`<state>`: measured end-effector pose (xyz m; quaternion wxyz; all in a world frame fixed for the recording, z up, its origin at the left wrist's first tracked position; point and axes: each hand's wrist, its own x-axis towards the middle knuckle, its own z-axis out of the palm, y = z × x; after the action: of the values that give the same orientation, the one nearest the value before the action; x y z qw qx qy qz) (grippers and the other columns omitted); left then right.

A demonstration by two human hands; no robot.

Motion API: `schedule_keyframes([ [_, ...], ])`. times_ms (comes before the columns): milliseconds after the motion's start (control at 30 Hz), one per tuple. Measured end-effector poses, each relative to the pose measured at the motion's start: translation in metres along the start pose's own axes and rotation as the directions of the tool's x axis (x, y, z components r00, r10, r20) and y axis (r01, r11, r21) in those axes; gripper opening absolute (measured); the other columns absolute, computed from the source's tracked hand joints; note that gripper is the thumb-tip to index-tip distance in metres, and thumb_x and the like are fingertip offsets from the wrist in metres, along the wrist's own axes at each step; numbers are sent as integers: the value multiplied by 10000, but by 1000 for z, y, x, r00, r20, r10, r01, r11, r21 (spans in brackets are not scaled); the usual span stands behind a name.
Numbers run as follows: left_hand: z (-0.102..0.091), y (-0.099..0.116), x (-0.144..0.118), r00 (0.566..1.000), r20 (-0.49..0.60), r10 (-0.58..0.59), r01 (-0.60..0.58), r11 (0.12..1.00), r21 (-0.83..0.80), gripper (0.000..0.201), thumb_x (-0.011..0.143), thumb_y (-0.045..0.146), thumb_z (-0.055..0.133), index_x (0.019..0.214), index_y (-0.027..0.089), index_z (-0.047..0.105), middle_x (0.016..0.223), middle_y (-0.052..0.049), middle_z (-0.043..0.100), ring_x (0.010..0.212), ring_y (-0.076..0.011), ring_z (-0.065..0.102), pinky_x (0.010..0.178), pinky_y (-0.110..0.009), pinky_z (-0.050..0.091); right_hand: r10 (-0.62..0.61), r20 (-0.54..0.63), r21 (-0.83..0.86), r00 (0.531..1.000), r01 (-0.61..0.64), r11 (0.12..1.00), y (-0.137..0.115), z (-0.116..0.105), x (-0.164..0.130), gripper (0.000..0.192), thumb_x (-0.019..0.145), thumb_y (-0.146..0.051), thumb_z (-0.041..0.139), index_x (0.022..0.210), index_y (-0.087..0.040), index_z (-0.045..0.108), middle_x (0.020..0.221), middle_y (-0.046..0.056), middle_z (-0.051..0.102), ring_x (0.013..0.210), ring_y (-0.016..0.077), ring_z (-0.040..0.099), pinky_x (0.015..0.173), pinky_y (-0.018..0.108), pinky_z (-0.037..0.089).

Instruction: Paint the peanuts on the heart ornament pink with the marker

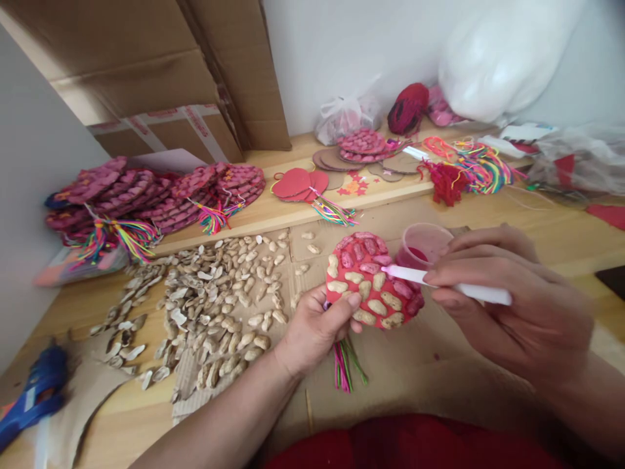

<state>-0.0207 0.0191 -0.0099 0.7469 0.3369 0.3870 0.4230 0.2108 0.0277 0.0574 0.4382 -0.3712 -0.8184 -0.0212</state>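
Just right of the frame's centre, the left hand point(317, 326) was closed on the lower left edge of a red disc point(374, 280) covered with peanut shells, thumb pressed on its face, fingers hidden behind it. Some shells on the disc were painted pink, others still bare. A tassel point(346, 361) of pink and green threads hung below the disc, under the left hand. The right hand point(508, 299), at the right of the frame, was clamped around a white brush point(449, 285), its pink tip touching the shells near the disc's upper right. Just behind the tip stood a small cup of pink paint point(424, 244). Loose peanut shells point(219, 306) lay spread over cardboard left of centre. Finished pink discs with rainbow tassels point(146, 195) were piled at upper left, and a blue glue gun point(36, 391) lay at the lower left edge.
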Motion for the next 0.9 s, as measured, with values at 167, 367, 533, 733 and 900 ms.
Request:
schedule_keyframes([
  [167, 2, 2, 0, 1000, 6, 8, -8, 1000, -17, 289, 819, 434, 833, 832, 160, 741, 763, -16, 732, 575, -74, 569, 533, -183, 428, -22, -4, 13, 1000, 22, 1000, 0, 2, 0, 178, 840, -205, 735, 999, -259, 676, 822, 1, 739, 921, 225, 676, 896, 412, 526],
  [367, 0, 0, 0, 1000, -9, 11, -11, 1000, 13, 313, 823, 452, 825, 821, 155, 727, 715, -10, 699, 562, -75, 534, 534, -191, 410, 22, -22, 5, 1000, -22, 1000, -1, 1, 0, 150, 848, -206, 710, 972, -282, 672, 821, -7, 736, 880, 230, 684, 852, 431, 533],
  [533, 1, -2, -1, 999, 4, 53, -53, 999, -7, 281, 818, 415, 839, 836, 158, 727, 760, -8, 706, 620, -89, 574, 585, -202, 460, 89, -54, 75, 995, -85, 994, -3, -3, -1, 186, 863, -154, 658, 1008, -271, 667, 852, 5, 720, 884, 223, 662, 896, 447, 524],
  [733, 2, -2, 0, 997, -14, 77, -77, 997, 9, 267, 827, 404, 833, 869, 162, 730, 789, -5, 723, 632, -96, 597, 603, -209, 477, -29, 79, -10, 996, 30, 1000, -5, -1, -1, 215, 876, -205, 659, 1085, -260, 658, 950, 18, 743, 1049, 253, 652, 996, 459, 506],
  [900, 3, 0, 0, 997, 3, 77, -77, 997, -15, 270, 834, 406, 826, 852, 153, 733, 746, -5, 716, 599, -88, 577, 579, -200, 458, -108, 203, -17, 973, 114, 993, -10, 0, 0, 174, 875, -210, 658, 1042, -259, 658, 944, 8, 746, 1073, 256, 646, 1016, 476, 499],
])
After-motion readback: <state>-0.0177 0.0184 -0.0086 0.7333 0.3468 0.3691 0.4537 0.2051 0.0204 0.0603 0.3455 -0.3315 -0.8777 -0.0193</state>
